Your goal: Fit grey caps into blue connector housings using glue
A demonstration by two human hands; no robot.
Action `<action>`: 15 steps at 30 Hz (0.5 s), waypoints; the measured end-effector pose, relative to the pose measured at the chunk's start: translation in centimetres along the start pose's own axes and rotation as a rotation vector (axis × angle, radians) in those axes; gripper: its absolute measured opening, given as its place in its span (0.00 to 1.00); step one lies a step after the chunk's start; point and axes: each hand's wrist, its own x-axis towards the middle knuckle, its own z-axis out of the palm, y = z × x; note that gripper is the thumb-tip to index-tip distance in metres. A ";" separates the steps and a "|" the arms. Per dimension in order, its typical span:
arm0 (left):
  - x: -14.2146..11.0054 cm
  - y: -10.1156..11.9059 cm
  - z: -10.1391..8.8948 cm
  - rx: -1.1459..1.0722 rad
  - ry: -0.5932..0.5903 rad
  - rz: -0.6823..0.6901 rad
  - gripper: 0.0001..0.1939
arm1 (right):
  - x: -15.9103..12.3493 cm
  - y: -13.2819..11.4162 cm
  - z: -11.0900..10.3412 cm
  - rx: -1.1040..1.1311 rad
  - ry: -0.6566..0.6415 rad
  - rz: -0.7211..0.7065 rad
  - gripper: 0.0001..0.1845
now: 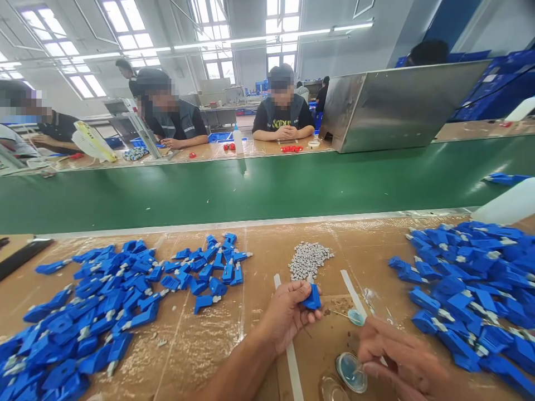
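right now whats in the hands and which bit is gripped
The left hand pinches a blue plastic part by its lower end, between thumb and fingers. The right hand is at a glass dish; whether it holds anything cannot be told.

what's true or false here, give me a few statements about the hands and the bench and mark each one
The left hand holds a blue plastic part. True.
The right hand holds a blue part too. False: no blue part shows in it; it is beside a clear round dish.
Small grey pieces lie between a heap of blue parts and another heap. True.
The belt beyond the bench is red. False: the conveyor belt is green.
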 end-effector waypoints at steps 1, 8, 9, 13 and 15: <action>0.0 -0.1 0.0 -0.012 -0.007 -0.005 0.32 | 0.3 0.0 -0.4 0.046 0.005 0.056 0.18; 0.4 -1.1 0.2 -0.082 -0.084 -0.039 0.29 | 4.2 -0.6 -0.7 0.226 0.300 0.204 0.23; 0.4 -1.3 0.2 -0.093 -0.096 -0.040 0.28 | 4.7 -0.7 -0.5 0.217 0.338 0.205 0.22; 0.6 -1.6 0.0 -0.124 -0.120 -0.048 0.27 | 6.2 -0.7 0.7 0.161 0.430 0.086 0.17; 0.7 -1.6 0.0 -0.130 -0.124 -0.054 0.28 | 6.5 -0.5 1.1 0.126 0.430 0.019 0.16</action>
